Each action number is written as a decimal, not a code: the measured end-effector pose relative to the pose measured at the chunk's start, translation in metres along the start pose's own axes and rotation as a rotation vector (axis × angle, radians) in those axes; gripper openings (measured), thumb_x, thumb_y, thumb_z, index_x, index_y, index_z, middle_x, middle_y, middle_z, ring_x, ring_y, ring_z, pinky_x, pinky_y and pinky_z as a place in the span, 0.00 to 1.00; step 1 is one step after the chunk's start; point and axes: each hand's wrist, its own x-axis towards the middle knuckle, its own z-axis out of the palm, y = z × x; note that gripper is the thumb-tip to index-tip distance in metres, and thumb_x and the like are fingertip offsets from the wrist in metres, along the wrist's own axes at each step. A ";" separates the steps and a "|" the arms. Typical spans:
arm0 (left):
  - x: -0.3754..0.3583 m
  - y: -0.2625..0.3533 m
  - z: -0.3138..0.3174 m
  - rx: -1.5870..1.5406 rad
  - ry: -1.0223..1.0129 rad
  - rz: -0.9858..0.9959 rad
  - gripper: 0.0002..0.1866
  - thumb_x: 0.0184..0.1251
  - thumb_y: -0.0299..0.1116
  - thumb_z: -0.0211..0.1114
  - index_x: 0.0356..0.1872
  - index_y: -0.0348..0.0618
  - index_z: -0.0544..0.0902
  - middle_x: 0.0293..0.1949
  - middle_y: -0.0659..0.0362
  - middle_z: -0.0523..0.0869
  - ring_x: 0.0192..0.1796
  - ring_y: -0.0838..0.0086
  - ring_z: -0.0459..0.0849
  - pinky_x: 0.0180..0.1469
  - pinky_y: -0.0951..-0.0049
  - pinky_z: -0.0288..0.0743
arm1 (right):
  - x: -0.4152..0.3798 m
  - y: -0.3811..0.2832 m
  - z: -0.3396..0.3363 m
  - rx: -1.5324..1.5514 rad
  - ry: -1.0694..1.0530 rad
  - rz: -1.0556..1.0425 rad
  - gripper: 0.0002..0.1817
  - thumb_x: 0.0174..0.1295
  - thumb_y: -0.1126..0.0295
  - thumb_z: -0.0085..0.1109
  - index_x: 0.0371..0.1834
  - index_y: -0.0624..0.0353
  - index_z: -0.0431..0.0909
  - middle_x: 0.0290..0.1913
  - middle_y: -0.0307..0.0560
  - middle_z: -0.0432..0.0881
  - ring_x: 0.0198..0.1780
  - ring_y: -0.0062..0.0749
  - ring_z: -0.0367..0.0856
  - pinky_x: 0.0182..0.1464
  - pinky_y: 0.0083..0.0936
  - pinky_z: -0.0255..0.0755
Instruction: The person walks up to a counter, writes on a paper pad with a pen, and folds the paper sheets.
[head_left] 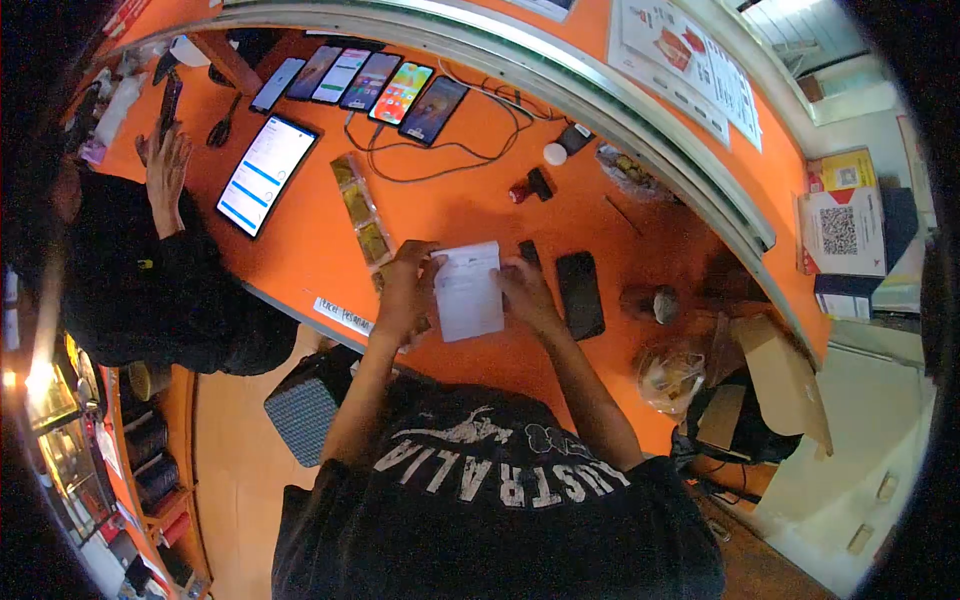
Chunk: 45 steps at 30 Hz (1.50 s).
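A white sheet of paper (468,300) with faint writing is held up over the orange counter, between both hands. My left hand (405,290) grips its left edge, thumb on the front. At the upper right edge, my right hand (524,290) has its fingers closed on the paper. A strip of gold packets (360,215) lies just beyond my left hand. Right of my right hand is a dark phone (580,295), lying flat, and a smaller dark object (529,254) is partly hidden behind that hand.
Several phones (372,82) lie in a row at the back, with cables beside them. A lit tablet (268,175) is at the left, near another person's hand (165,170). To the right are a plastic bag (672,378) and an open cardboard box (775,380).
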 end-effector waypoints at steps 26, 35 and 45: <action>-0.014 0.002 0.015 -0.685 -0.150 -0.362 0.36 0.74 0.36 0.63 0.76 0.36 0.58 0.64 0.43 0.77 0.64 0.62 0.79 0.65 0.67 0.73 | -0.032 -0.028 -0.015 -0.080 0.067 -0.150 0.14 0.66 0.69 0.68 0.53 0.60 0.83 0.50 0.44 0.86 0.44 0.26 0.85 0.46 0.24 0.79; -0.012 0.032 0.011 -0.635 0.092 -0.153 0.32 0.70 0.22 0.63 0.74 0.39 0.64 0.65 0.50 0.79 0.64 0.67 0.77 0.67 0.68 0.70 | -0.025 -0.011 -0.007 -0.211 0.066 -0.147 0.20 0.59 0.67 0.74 0.53 0.58 0.81 0.47 0.44 0.86 0.47 0.29 0.85 0.50 0.27 0.78; -0.021 0.017 -0.011 -0.221 -0.463 0.114 0.19 0.62 0.23 0.68 0.55 0.44 0.84 0.60 0.54 0.83 0.65 0.65 0.79 0.68 0.64 0.70 | -0.021 -0.024 -0.008 -0.416 0.080 -0.200 0.21 0.63 0.65 0.71 0.58 0.56 0.79 0.52 0.46 0.81 0.53 0.31 0.81 0.51 0.27 0.76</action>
